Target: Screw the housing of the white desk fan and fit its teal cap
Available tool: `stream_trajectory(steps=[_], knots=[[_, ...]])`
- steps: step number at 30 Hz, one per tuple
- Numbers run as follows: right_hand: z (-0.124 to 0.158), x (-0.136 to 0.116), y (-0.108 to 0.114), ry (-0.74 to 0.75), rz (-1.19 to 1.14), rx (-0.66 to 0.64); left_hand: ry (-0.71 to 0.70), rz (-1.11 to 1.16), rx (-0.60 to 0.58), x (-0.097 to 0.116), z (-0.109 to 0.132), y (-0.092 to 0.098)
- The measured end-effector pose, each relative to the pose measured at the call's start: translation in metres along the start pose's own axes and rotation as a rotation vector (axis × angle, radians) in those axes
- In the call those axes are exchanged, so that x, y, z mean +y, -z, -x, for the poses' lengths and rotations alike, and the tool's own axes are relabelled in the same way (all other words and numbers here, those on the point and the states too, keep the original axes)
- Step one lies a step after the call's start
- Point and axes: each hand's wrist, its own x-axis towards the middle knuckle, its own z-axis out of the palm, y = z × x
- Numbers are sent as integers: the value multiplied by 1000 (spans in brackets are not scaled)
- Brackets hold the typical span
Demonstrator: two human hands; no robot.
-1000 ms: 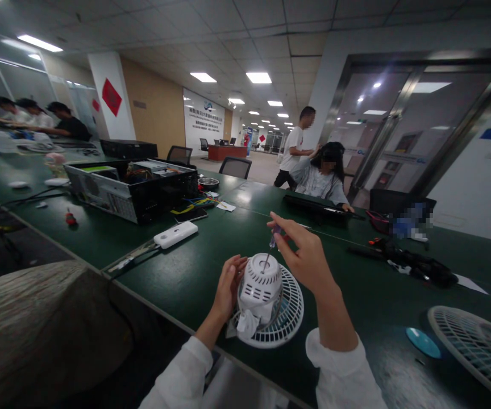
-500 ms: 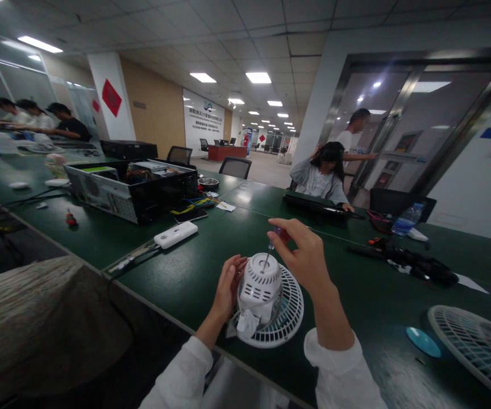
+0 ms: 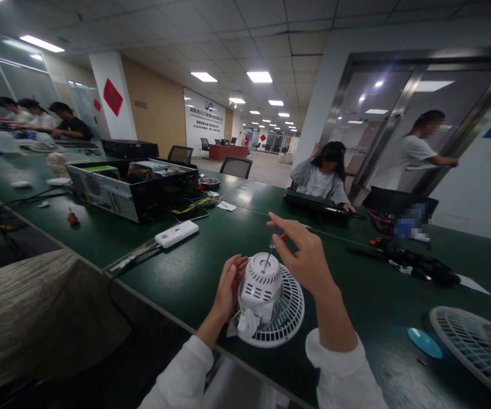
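Note:
A small white electric fan (image 3: pixel 263 278) lies grille-down on the green table, its motor housing facing up and a cord with a white plug bunched at its near side. My left hand (image 3: pixel 229 284) curves around the left side of the housing and steadies it. In my right hand (image 3: pixel 303 253), thumb and fingers close on the handle of a screwdriver (image 3: pixel 267 257), whose shaft slants down to the top of the housing. The tip meets the housing near its round centre; the screw itself is too small to make out.
An opened computer case (image 3: pixel 132 187), a white power strip (image 3: pixel 177 234) and a red screwdriver (image 3: pixel 72 217) lie to the left. On the right are a second fan grille (image 3: pixel 475 346), a light-blue disc (image 3: pixel 424 342) and a black umbrella-like bundle (image 3: pixel 420 262). A person (image 3: pixel 324 173) sits across the table.
My right hand's fingers have shifted slightly on the screwdriver handle, with the tip still at the housing. My left hand and the fan stay put. A standing person in the background has moved right.

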Motion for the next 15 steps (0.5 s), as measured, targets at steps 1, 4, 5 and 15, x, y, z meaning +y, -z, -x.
stream_trajectory(steps=[1, 4, 5, 15], knots=[[0, 0, 0, 0, -6, -7, 1, -5, 6, 0, 0, 0], [0, 0, 0, -11, 54, 1, -3, -11, 14, 0, 1, -1], [0, 1, 0, -14, 63, 3, -5, -10, 11, 1, 1, -1], [0, -1, 1, -18, 33, -64, 2, -29, 13, 3, 1, -2]])
